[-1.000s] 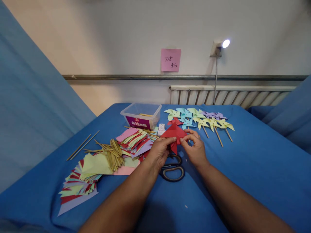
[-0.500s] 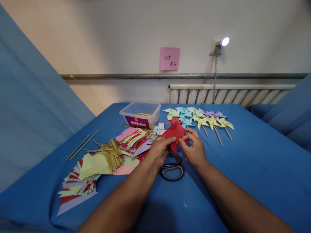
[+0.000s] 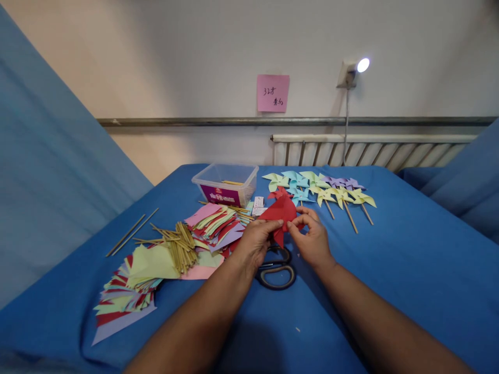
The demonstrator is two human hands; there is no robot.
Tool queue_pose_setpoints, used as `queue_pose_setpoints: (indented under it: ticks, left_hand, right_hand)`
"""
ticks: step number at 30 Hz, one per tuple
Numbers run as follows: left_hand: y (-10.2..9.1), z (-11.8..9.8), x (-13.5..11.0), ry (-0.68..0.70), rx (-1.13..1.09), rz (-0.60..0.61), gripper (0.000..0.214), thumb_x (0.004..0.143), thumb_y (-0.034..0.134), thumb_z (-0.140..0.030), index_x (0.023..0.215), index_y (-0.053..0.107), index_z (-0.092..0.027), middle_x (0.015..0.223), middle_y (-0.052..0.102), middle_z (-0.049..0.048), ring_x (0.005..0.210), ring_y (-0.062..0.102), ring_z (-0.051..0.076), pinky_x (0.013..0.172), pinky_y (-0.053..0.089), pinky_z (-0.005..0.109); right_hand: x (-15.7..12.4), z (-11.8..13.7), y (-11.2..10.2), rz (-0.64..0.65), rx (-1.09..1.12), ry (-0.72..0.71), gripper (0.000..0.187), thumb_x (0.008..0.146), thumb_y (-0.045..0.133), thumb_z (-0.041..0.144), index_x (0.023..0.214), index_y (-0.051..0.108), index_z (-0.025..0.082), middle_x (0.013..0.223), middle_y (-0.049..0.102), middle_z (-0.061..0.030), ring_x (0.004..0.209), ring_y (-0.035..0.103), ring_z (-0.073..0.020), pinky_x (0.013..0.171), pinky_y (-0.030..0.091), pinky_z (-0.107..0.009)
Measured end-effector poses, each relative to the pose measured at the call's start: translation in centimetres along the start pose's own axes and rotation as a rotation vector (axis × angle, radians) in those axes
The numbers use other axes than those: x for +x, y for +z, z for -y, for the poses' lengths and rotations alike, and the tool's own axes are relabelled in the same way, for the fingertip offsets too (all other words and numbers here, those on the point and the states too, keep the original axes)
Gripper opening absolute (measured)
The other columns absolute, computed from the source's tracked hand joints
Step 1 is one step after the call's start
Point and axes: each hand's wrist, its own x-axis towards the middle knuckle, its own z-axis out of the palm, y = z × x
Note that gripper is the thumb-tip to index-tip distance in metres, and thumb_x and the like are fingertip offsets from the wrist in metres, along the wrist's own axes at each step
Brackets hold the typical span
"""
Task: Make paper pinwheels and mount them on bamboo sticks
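Note:
A red paper pinwheel (image 3: 281, 209), its blades partly folded in, is held between my two hands above the blue table. My left hand (image 3: 257, 240) pinches it from the left, thumb on the paper near the middle. From the right, the thumb and fingers of my right hand (image 3: 311, 236) grip its folded edge. Black-handled scissors (image 3: 277, 277) lie just below, their blades hidden under my left hand. Behind the held paper, another red pinwheel (image 3: 279, 192) lies on the cloth. Small white boxes (image 3: 258, 206) sit beyond my left fingers.
Finished pinwheels (image 3: 341, 196) in several colours lie at the back right. A clear plastic box (image 3: 226, 186) stands at the back. To the left are stacked coloured papers (image 3: 128, 296), a heap of sticks (image 3: 181, 249) and two loose sticks (image 3: 132, 234). Blue cloth (image 3: 409, 275) covers the table.
Almost nothing differs. Both hands keep their grip on the red pinwheel, and the view has shifted very slightly.

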Motion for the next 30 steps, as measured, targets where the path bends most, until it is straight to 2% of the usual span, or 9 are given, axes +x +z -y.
queue_pose_setpoints:
  ticks: [19, 23, 25, 28, 30]
  left_hand:
    - [-0.1, 0.1, 0.2, 0.009, 0.049, 0.007, 0.013, 0.065, 0.080, -0.015, 0.061, 0.068, -0.017, 0.061, 0.069, 0.0057, 0.054, 0.060, 0.015, 0.054, 0.048, 0.026]
    - [0.0, 0.0, 0.2, 0.032, 0.078, -0.015, 0.016, 0.062, 0.080, -0.016, 0.057, 0.064, -0.015, 0.054, 0.064, 0.0037, 0.048, 0.055, 0.012, 0.050, 0.043, 0.024]
    - [0.0, -0.3, 0.1, 0.033, 0.098, -0.029, 0.017, 0.059, 0.079, -0.017, 0.057, 0.063, -0.014, 0.053, 0.063, 0.0033, 0.046, 0.054, 0.012, 0.048, 0.042, 0.023]
    - [0.0, -0.8, -0.1, 0.041, 0.182, -0.036, 0.015, 0.057, 0.078, -0.018, 0.058, 0.063, -0.014, 0.056, 0.066, 0.0048, 0.047, 0.056, 0.013, 0.049, 0.042, 0.024]
    - [0.0, -1.3, -0.3, 0.070, 0.286, -0.042, 0.017, 0.057, 0.076, -0.017, 0.056, 0.060, -0.015, 0.053, 0.062, 0.0026, 0.044, 0.052, 0.011, 0.046, 0.038, 0.022]
  right_hand:
    - [-0.1, -0.1, 0.1, 0.001, 0.023, 0.026, 0.014, 0.078, 0.063, 0.026, 0.065, 0.064, 0.022, 0.098, 0.065, -0.0090, 0.110, 0.061, -0.0278, 0.093, 0.047, -0.042]
    - [-0.1, -0.3, 0.2, 0.005, 0.065, 0.054, 0.012, 0.077, 0.066, 0.030, 0.069, 0.064, 0.022, 0.104, 0.066, -0.0097, 0.111, 0.060, -0.0281, 0.097, 0.046, -0.044]
    - [0.2, -0.4, 0.2, -0.028, 0.183, 0.125, 0.016, 0.075, 0.070, 0.035, 0.083, 0.064, 0.022, 0.109, 0.067, -0.0098, 0.110, 0.062, -0.0271, 0.097, 0.047, -0.046]
    - [1.0, -0.3, -0.1, -0.063, 0.412, 0.317, 0.042, 0.068, 0.078, 0.041, 0.102, 0.060, 0.023, 0.108, 0.069, -0.0091, 0.098, 0.067, -0.0256, 0.089, 0.053, -0.046]
    - [1.4, 0.0, -0.6, 0.031, 0.535, 0.446, 0.046, 0.063, 0.082, 0.043, 0.099, 0.061, 0.022, 0.095, 0.072, -0.0070, 0.086, 0.070, -0.0253, 0.081, 0.056, -0.044]
